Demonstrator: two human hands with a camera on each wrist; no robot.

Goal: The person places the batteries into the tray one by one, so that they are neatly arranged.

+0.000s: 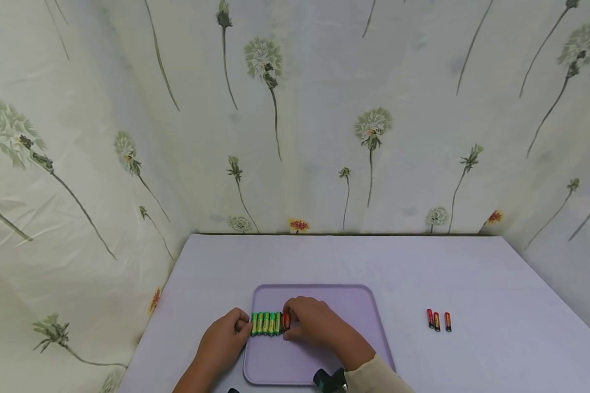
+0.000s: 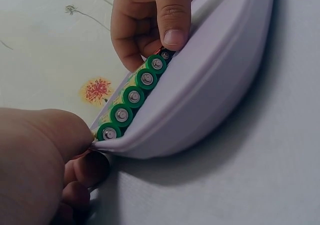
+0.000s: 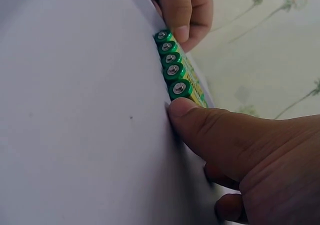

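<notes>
A row of several green-yellow batteries [image 1: 266, 323] stands side by side on the purple tray [image 1: 319, 376], with dark-red batteries [image 1: 286, 322] at its right end. My right hand [image 1: 319, 327] holds the red end between thumb and fingers; in the right wrist view its thumb covers that end, beside the green batteries [image 3: 172, 70]. At the row's left end, my left hand [image 1: 221, 341] grips the tray's left edge, thumb against the first battery. The left wrist view shows the left hand [image 2: 40, 160] at the rim, beside green batteries [image 2: 134, 97].
Three red batteries [image 1: 436, 322] lie on the white table [image 1: 472, 273], right of the tray. A black object [image 1: 328, 380] is by the right sleeve at the tray's front edge. Behind the table hangs a flower-patterned cloth [image 1: 314, 109].
</notes>
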